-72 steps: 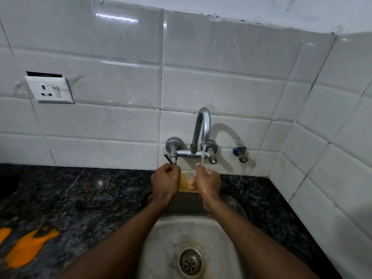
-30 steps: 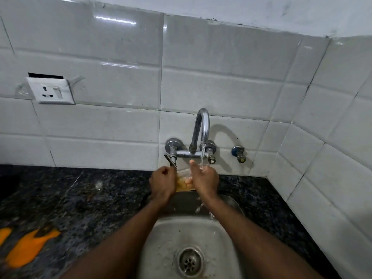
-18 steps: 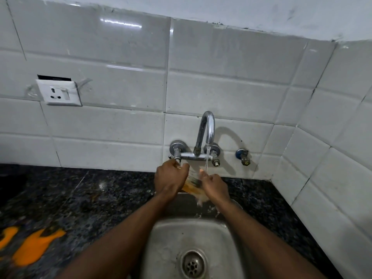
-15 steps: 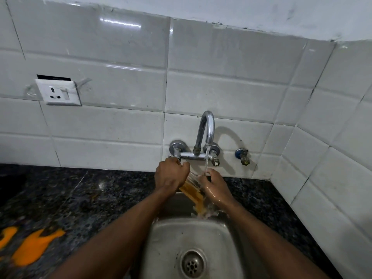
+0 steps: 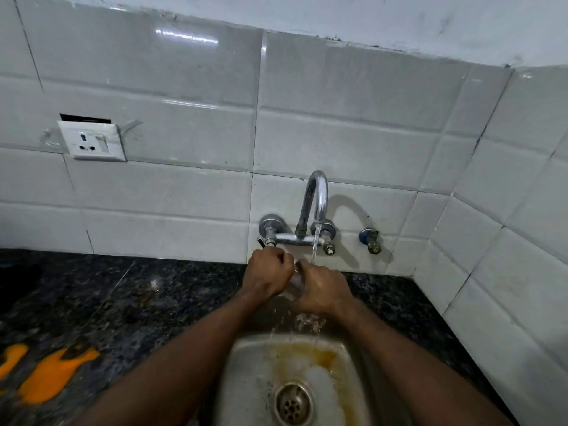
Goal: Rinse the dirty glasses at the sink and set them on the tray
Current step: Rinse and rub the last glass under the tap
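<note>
Gripping one glass (image 5: 292,284) between the curled left hand (image 5: 267,273) and right hand (image 5: 322,287) beneath the tap (image 5: 316,195) at the sink's (image 5: 246,379) 12 o'clock, the person seems mid-rinse, brownish runoff (image 5: 307,356) draining below, traying undone, no tray visible.

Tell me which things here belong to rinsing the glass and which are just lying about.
In use: clear drinking glass, held in left hand and right hand; curved chrome tap, running; stainless steel sink.
Lying about: white wall socket; blue-handled wall valve; orange patches on dark speckled counter.
</note>
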Motion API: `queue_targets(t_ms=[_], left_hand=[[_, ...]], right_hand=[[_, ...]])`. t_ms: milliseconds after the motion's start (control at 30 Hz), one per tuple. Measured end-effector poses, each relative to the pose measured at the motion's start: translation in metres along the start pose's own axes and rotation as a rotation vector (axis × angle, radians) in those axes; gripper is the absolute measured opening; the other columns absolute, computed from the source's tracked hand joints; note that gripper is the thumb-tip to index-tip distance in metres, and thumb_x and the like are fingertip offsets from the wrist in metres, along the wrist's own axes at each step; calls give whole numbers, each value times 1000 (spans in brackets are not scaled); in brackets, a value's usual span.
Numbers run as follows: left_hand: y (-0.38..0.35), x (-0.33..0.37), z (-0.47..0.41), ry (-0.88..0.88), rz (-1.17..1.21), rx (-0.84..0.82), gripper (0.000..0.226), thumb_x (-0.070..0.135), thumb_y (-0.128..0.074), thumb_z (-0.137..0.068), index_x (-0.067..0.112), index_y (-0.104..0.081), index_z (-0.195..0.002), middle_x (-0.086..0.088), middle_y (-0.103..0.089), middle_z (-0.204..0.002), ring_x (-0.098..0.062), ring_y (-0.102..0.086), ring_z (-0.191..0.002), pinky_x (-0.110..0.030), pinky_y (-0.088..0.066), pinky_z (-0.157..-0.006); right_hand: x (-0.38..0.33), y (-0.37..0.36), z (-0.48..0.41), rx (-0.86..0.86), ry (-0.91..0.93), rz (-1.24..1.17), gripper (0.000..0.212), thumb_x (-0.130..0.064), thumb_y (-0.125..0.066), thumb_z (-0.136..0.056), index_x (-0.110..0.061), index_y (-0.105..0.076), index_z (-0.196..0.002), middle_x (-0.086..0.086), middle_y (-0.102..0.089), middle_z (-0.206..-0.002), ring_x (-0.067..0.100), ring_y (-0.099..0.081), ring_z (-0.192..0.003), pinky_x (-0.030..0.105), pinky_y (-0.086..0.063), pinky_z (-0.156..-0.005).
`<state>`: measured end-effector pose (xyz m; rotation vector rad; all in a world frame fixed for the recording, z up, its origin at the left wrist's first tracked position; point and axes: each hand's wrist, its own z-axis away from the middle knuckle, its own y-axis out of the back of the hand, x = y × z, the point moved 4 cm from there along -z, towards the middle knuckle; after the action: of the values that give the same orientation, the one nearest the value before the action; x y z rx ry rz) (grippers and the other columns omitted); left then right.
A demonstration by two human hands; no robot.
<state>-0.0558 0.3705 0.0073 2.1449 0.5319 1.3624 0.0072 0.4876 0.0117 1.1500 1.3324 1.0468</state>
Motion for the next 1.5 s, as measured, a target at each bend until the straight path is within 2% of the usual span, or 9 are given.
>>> queue_targets(t_ms=[100, 267, 467, 667, 833, 1033, 1233, 1400, 1500], left_hand=[[-8, -4, -4, 201, -104, -19, 38, 37, -44, -90, 9, -67, -77, -13, -66, -84, -26, -56, -72, -29, -38, -65], [7, 6, 10, -292, 126, -4, 34, 41, -51, -89, 14, -72, -84, 1, -69, -77, -12, -62, -68, -22, -44, -61], [-6, 3, -1, 196, -88, 4, 42, 42, -46, -92, 13, -61, -65, -1, -59, -65, -13, -52, -58, -25, -32, -54], [2, 5, 5, -301, 224, -24, 35, 43, -52, -85, 14, -72, -79, 5, -67, -72, -8, -60, -65, -17, -42, -62], [-8, 7, -1, 46, -29, -12, 39, 30, -44, -95, 13, -57, -61, -5, -59, -65, -16, -52, -56, -27, -36, -58], [5, 19, 5, -126, 18, 7, 36, 35, -44, -92, 21, -51, -59, 4, -56, -60, -14, -55, -56, -18, -32, -54], [2, 31, 5, 108, -169, -53, 46, 34, -37, -100, -4, -60, -112, -21, -67, -101, -35, -62, -90, -36, -47, -75], [10, 38, 5, -49, -26, 60, 36, 27, -46, -97, 13, -64, -70, 2, -52, -60, -15, -50, -55, -26, -32, -57], [8, 36, 4, -171, 135, 67, 35, 36, -49, -93, 15, -67, -71, 7, -58, -59, -7, -54, -56, -27, -36, -57]], right_hand=[[-1, -12, -1, 27, -42, -61, 79, -48, -82, -56, -22, -45, -121, -1, -65, -108, 24, -65, -94, 42, -57, -82], [13, -7, -1, -216, -58, -527, 64, -27, -86, -60, -18, -58, -117, -1, -69, -106, 16, -67, -94, 44, -58, -86], [2, -9, -4, 61, -25, -87, 80, -46, -82, -58, -24, -44, -124, -3, -65, -109, 20, -65, -93, 42, -57, -81], [14, -3, 0, -243, -69, -491, 66, -28, -85, -62, -22, -54, -120, -3, -67, -104, 12, -66, -90, 37, -58, -85], [3, -6, -2, 70, -1, -16, 69, -39, -78, -63, -23, -42, -120, -1, -64, -107, 23, -65, -93, 40, -56, -81], [9, -6, -3, -88, -60, -498, 80, -30, -86, -56, -24, -50, -128, -2, -67, -107, 17, -66, -95, 40, -58, -84], [-3, -11, -9, 25, -38, -263, 76, -48, -79, -56, -20, -53, -121, -5, -70, -93, 16, -69, -83, 37, -59, -77], [20, -5, -16, -225, -64, -708, 85, -21, -89, -53, -28, -51, -128, -3, -69, -108, 14, -69, -96, 37, -59, -86], [22, 10, -15, -300, -58, -590, 49, -21, -86, -59, -21, -67, -105, -2, -72, -94, 16, -70, -90, 39, -58, -87]])
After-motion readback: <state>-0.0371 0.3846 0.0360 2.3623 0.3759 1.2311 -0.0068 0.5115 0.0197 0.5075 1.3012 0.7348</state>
